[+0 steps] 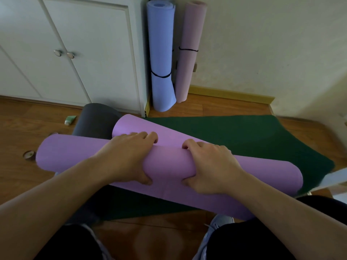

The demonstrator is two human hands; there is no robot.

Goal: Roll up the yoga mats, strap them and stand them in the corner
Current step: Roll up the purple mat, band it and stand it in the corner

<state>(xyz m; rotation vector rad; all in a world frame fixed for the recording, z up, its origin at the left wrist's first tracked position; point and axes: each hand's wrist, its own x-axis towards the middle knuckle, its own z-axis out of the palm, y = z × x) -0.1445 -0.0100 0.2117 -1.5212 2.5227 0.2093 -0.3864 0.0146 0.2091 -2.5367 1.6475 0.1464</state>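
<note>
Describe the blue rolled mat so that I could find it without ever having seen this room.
Find the white cabinet against the far wall. In the corner just right of it two rolled mats stand upright side by side; the blue mat is the left one, next to the cabinet's side. Its neighbour, the pink mat, is slimmer, and the blue one's black strap sits lower down.
</note>
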